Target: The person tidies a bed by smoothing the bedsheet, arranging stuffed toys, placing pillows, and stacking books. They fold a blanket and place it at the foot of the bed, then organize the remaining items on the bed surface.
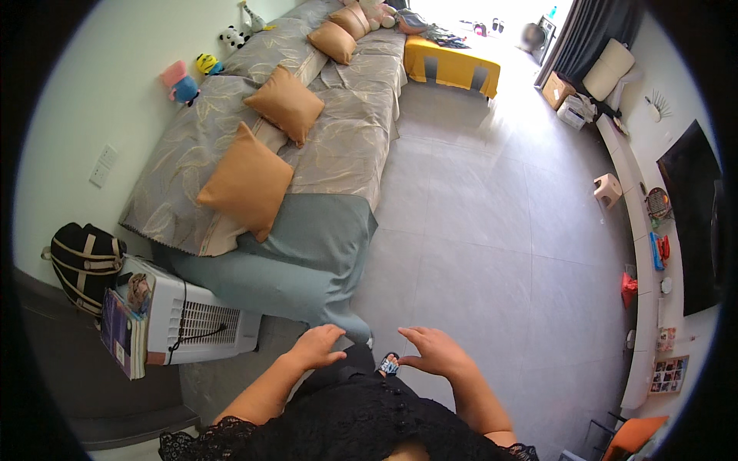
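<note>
My left hand (317,347) is held out in front of my body, thumb apart from the fingers, with nothing in it. It is nearest to the blue-green cover (307,246) over the near end of the sofa. Level with it, my right hand (437,352) is raised over the grey floor, also holding nothing, its thumb and fingers spread. Between and below the hands, a patterned sandal (390,366) shows on my foot.
On the sofa (346,146) lie several tan cushions (250,183). At left, a white slatted appliance (204,315) stands beside a black backpack (86,261) and books (123,330). A low white cabinet (642,284) follows the right wall; a small stool (607,190) stands near it.
</note>
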